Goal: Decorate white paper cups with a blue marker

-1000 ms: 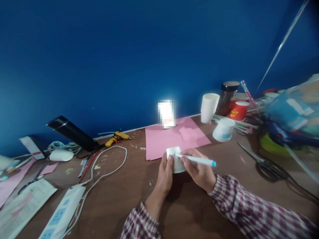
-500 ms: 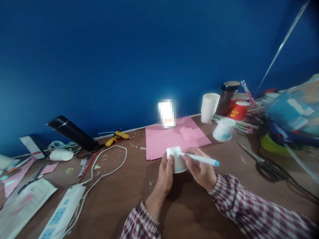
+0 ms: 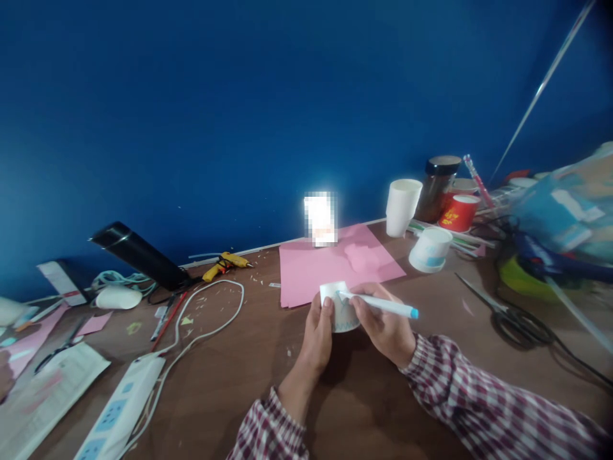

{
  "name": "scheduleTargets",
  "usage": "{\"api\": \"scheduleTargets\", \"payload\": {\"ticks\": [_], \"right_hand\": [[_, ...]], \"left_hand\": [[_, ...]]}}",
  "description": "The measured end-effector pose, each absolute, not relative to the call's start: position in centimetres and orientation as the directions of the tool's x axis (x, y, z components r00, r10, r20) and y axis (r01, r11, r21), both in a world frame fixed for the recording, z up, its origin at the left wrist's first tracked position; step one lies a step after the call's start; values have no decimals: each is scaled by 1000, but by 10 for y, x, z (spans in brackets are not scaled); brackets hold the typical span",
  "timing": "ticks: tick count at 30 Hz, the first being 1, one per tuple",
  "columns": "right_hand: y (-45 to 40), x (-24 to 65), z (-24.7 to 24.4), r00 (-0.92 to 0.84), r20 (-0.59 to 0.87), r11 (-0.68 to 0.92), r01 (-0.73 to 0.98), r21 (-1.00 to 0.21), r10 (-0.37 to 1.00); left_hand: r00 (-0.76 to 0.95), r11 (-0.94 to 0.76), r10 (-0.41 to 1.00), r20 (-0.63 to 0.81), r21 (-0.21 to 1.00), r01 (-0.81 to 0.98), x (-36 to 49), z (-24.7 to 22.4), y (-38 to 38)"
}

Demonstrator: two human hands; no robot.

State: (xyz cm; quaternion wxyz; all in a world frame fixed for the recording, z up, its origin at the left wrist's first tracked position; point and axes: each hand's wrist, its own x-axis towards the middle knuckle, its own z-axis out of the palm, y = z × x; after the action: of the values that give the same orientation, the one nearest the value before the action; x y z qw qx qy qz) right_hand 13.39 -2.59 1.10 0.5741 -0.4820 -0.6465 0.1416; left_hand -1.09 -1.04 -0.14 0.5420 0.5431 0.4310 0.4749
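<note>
Above the counter [image 3: 263,358], in the head view, the left hand [image 3: 318,332] is wrapped around the side of a white cup [image 3: 341,316], which bears blue zigzag marks. The right hand [image 3: 385,322] pinches a marker [image 3: 390,305], its tip at the cup's wall. Just beyond the cup lies pink paper [image 3: 304,275]. To the right are an upturned cup [image 3: 430,249] and scissors [image 3: 514,324]; to the left, a yellow glue gun [image 3: 230,260], a looped cord [image 3: 243,297] and a power strip [image 3: 117,404].
</note>
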Motion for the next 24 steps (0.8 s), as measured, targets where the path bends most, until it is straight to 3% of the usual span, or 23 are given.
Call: {"api": "scheduleTargets", "payload": {"ticks": [24], "right_hand": [[-28, 133, 13, 98, 606, 507, 451, -735, 790]], "left_hand": [[161, -12, 987, 26, 996, -88, -10, -5, -9]]}}
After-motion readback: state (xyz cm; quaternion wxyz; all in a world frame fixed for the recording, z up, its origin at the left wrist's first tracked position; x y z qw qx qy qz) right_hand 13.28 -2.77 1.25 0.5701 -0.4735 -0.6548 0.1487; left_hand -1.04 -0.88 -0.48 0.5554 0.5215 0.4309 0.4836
